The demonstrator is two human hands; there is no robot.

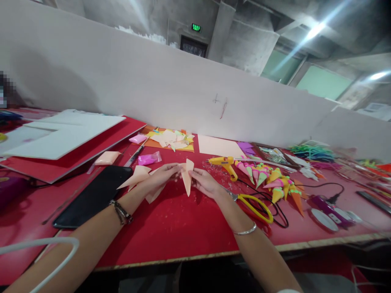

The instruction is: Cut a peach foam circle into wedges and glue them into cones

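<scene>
Between my two hands a small peach paper cone (187,177) points downward above the red table (171,232). My left hand (166,173) grips its left side near the top with closed fingers. On the cone's right edge, the thumb and fingers of my right hand (205,182) pinch the paper. Loose peach paper pieces (139,176) lie under and beside my left wrist. A yellow glue gun (224,163) rests just beyond my right hand. Yellow-handled scissors (256,207) lie by my right forearm, partly hidden by it.
Finished-looking coloured cones (281,185) are heaped at the right, near a purple power strip (331,211) and black cable. A black tablet-like slab (91,199) lies at left, below white boards (67,132). Pink packets (149,158) and paper scraps (172,139) sit farther back, before a white partition (152,89).
</scene>
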